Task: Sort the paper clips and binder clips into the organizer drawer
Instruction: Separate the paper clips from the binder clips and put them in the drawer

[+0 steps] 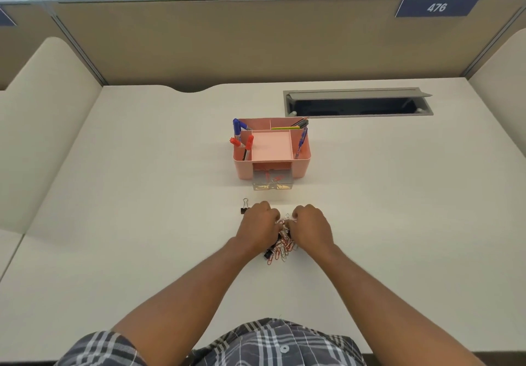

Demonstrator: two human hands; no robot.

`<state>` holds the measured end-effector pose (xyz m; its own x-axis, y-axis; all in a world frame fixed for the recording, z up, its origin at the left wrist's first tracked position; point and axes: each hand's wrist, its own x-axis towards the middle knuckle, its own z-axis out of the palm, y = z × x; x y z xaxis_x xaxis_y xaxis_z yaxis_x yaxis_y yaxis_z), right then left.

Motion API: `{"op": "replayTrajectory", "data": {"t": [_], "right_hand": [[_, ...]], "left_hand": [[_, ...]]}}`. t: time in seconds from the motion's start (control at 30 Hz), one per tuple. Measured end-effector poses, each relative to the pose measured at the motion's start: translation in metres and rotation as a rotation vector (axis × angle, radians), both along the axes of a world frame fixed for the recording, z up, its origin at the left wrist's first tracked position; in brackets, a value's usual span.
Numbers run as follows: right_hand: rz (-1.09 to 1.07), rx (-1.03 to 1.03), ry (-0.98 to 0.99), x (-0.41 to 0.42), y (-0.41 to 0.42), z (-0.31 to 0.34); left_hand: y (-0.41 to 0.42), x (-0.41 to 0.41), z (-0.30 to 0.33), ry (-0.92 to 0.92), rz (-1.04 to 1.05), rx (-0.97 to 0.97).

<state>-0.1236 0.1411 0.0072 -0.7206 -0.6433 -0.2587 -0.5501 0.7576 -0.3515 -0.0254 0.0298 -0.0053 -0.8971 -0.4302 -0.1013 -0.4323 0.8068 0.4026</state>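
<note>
Beige cubicle panels wall in a pale, cream-coloured desk (142,223), with a grey cable trough (358,103) set into it at the far right. Near the middle stands a pink plastic desk organizer (301,163) holding red and blue markers (242,140) and pens, and its small clear drawer (272,184) is pulled out at the front, already holding a few clips (too small to tell which kinds, or whether they sit in separate sections).

Closer to the person, a tangled heap of red and silver wire paper clips (283,244) lies on the desk, well short of the drawer. The left hand (257,227) and the right hand (311,227) are both curled over it, knuckles up, fingers drawn in narrow around the far part of the heap; how much each actually grips is hidden beneath them. A dark binder clip seems to poke out under the left hand. One small black binder clip with silver wire handles (244,206) lies alone just beyond the left hand.

My reading is that the clips are being gathered or teased apart. The risk lies in the tangle: interlocked paper clips may come up as a chain, trail and drop on the way, or carry a binder clip into the wrong place. The shallow, light drawer could also be nudged or overshot.
</note>
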Motion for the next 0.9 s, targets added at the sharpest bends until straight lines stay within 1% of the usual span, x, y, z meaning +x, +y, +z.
{"op": "replayTrajectory", "data": {"t": [0.17,0.4,0.47,0.53,0.6,0.67,0.77,0.9], "right_hand": [[0.054,0.002,0.01,0.003,-0.01,-0.003],[0.071,-0.018,-0.09,-0.004,-0.016,-0.001],[0.034,-0.063,-0.146,-0.007,-0.015,0.0],[-0.052,-0.126,-0.219,-0.012,-0.012,0.002],[-0.124,-0.152,-0.238,-0.017,-0.008,0.002],[-0.131,-0.096,-0.184,-0.018,-0.004,0.002],[-0.061,0.009,-0.092,-0.007,-0.005,0.0],[0.017,0.011,-0.015,0.01,-0.015,-0.005]], "left_hand": [[0.0,-0.001,0.0,-0.035,-0.001,-0.045],[-0.003,0.001,0.002,-0.066,0.037,-0.087],[-0.007,0.002,0.002,-0.077,0.065,-0.096],[-0.011,0.003,0.001,-0.083,0.093,-0.099],[-0.014,0.003,0.0,-0.062,0.122,-0.085],[-0.015,0.003,-0.002,-0.035,0.135,-0.061],[-0.012,0.001,-0.004,-0.062,0.122,-0.047],[-0.01,-0.002,-0.002,-0.075,0.109,-0.028]]}}
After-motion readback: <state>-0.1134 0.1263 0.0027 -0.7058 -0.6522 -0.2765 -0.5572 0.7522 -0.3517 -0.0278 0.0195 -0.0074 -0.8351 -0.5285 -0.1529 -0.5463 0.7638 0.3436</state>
